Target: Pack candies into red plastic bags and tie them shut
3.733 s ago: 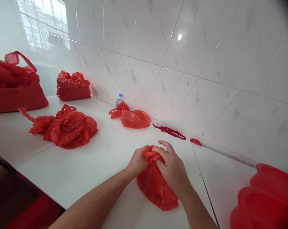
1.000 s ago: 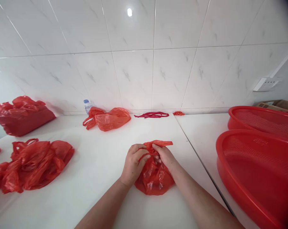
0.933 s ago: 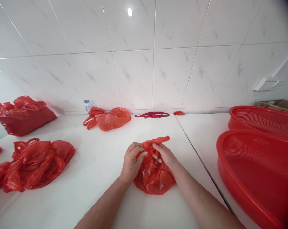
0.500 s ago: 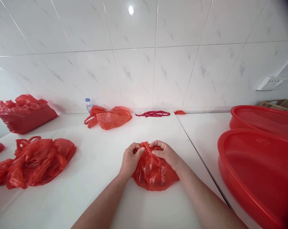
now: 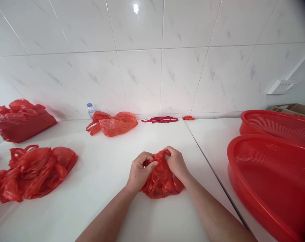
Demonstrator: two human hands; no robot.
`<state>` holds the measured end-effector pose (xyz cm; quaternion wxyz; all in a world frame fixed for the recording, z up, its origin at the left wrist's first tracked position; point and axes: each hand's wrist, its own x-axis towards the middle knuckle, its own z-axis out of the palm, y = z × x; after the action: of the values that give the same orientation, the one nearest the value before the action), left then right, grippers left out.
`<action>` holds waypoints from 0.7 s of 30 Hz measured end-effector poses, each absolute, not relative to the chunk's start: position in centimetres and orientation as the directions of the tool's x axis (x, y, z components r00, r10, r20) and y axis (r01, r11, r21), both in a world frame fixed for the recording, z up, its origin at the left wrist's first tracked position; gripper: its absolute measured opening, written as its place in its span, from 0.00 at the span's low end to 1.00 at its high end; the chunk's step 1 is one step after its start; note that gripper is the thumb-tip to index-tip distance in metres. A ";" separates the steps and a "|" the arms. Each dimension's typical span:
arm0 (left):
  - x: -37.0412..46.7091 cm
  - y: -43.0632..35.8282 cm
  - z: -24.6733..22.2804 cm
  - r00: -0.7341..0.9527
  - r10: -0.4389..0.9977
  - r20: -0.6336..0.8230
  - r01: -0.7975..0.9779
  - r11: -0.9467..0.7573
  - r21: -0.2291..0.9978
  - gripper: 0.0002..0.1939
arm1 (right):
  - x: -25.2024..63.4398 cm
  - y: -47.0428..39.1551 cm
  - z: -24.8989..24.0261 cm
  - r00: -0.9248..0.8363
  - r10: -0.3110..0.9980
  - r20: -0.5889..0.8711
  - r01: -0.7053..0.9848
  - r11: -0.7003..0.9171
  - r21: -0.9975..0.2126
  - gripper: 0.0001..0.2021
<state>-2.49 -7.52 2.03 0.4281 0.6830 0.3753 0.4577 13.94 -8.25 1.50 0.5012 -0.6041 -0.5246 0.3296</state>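
Note:
A red plastic bag (image 5: 162, 181) rests on the white table in front of me, its top gathered between my hands. My left hand (image 5: 141, 169) pinches the bag's upper left edge between thumb and fingers. On the upper right, my right hand (image 5: 176, 163) is closed on the bag's top, with its fingertips partly hidden in the plastic. What the bag holds, if anything, cannot be made out.
Crumpled red bags (image 5: 38, 173) and a full red bag (image 5: 23, 121) lie left. By the tiled wall are another red bag (image 5: 119, 124), a bottle (image 5: 90, 109) and a dark red strap (image 5: 162, 119). Red plastic baskets (image 5: 253, 188) stand right, beyond a table seam (image 5: 213, 168).
My right hand has turned inward, its fingers now tucked into the bag's top. The bag's opening is bunched wider between the hands. The view has shifted slightly to the right.

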 end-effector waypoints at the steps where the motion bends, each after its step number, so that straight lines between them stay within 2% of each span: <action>1: -2.5 -7.5 2.0 0.302 0.903 0.305 0.122 -0.354 0.927 0.04 | 13.9 -8.3 1.5 0.228 0.965 0.126 0.293 0.055 -0.954 0.07; 13: -2.3 -7.6 2.2 0.333 0.861 0.385 0.196 -0.462 0.865 0.02 | 13.7 -8.1 1.8 0.273 0.956 0.107 0.078 0.089 -0.993 0.07; 17: -2.3 -7.5 2.2 0.350 0.845 0.404 0.201 -0.489 0.849 0.02 | 13.9 -7.7 1.5 0.250 0.968 0.008 -0.138 0.043 -0.990 0.12; 21: -2.5 -7.3 2.1 0.376 0.829 0.415 0.224 -0.515 0.827 0.03 | 14.6 -7.9 2.2 0.116 0.992 -0.055 -0.392 -0.005 -0.920 0.15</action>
<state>-2.47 -7.35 2.14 0.3470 0.7533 0.3492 0.4361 14.62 -7.86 2.23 0.6121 -0.4283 -0.3503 0.5650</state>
